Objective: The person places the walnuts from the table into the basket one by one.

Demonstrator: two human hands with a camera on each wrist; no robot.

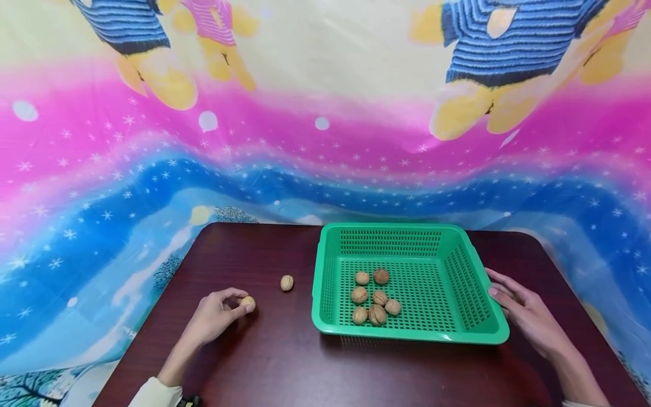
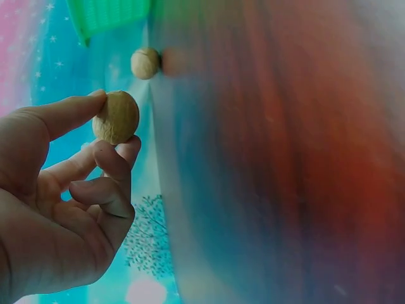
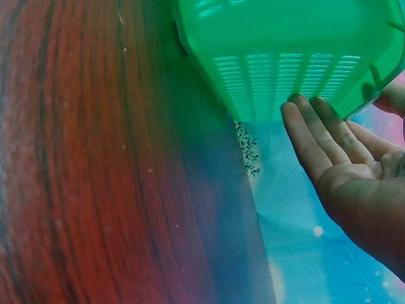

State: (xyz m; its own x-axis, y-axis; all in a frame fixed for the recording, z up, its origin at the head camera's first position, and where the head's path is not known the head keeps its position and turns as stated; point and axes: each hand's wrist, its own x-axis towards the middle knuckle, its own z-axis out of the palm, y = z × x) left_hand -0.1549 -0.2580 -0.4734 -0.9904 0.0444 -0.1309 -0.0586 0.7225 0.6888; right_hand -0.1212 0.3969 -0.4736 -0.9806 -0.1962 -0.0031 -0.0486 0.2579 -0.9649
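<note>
Between thumb and fingertips, my left hand [image 1: 216, 316] pinches a tan walnut [image 2: 116, 118] above the left part of the table. Another walnut [image 1: 287, 282] lies on the table between that hand and a green plastic basket [image 1: 407, 333]. Several walnuts [image 1: 377, 314] rest on the basket's slotted floor, toward its left side. At the basket's right side, my right hand [image 1: 529, 316] holds the rim, thumb at the edge. In the right wrist view, its fingers [image 3: 313, 133] lie nearly straight against the outer wall.
The dark reddish-brown table [image 1: 274, 367] has rounded back corners, and the basket stands near its back edge. Behind and around it hangs a printed cloth [image 1: 315, 141] with bears and snowflakes.
</note>
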